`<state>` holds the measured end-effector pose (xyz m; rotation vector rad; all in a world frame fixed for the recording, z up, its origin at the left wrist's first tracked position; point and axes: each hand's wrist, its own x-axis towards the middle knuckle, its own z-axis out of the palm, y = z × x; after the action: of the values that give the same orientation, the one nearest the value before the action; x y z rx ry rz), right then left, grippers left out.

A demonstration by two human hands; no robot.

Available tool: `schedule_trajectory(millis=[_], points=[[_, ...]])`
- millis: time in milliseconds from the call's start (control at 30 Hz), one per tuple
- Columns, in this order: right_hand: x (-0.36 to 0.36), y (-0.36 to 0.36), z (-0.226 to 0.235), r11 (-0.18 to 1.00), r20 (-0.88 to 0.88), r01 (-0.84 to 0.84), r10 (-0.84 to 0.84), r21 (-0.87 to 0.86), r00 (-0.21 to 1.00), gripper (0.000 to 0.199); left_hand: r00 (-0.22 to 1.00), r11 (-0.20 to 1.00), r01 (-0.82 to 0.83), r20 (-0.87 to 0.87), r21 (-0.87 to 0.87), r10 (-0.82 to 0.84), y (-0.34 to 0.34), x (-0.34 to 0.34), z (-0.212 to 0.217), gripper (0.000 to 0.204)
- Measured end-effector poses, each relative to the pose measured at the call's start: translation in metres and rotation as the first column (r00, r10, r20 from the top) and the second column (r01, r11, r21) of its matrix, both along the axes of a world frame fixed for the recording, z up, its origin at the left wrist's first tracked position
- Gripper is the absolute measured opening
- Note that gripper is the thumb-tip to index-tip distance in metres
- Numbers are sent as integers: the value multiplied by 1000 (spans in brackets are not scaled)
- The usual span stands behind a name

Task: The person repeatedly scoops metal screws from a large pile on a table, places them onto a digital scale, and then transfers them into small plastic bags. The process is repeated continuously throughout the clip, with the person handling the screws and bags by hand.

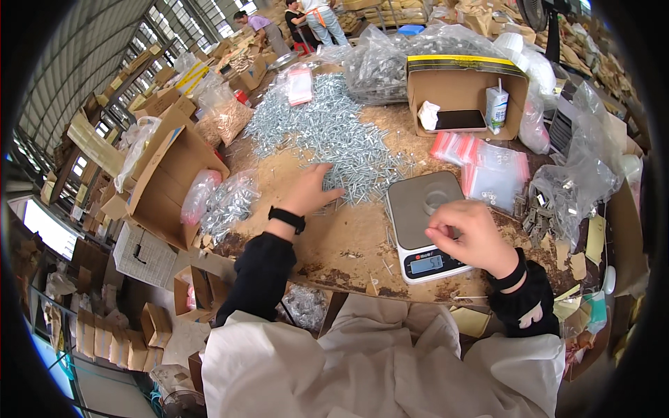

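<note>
A large heap of silvery screws (348,143) spreads over the worn tabletop. My left hand (313,191) reaches to the near edge of this heap, with thumb and fingers apart, and I see nothing held in it. Above the front of a digital kitchen scale (411,230) is my right hand (474,233), its fingers curled closed. Whatever those fingers may hold is hidden. A small round clear dish (440,198) rests on the scale's grey plate, just beyond the right hand. The scale's display is lit.
Red-edged zip bags (491,171) lie right of the scale, below an open cardboard box (463,83) holding a phone (456,120) and a drink carton (496,108). Metal clips (540,219) lie at the right. Bagged screws (233,198) and a tipped carton (171,181) stand left. People (306,24) are far behind.
</note>
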<state>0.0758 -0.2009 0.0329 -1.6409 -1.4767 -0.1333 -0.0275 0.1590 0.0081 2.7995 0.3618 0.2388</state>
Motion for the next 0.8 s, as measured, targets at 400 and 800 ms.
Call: schedule_trajectory(millis=[400, 800], points=[[1, 1, 0, 997, 167, -26, 37, -67, 985, 14, 978, 998, -17, -205, 60, 29, 16, 68, -4, 116], [3, 5, -2, 993, 150, 2, 16, -118, 989, 11, 992, 983, 96, -95, 159, -82, 15, 39, -19, 77]])
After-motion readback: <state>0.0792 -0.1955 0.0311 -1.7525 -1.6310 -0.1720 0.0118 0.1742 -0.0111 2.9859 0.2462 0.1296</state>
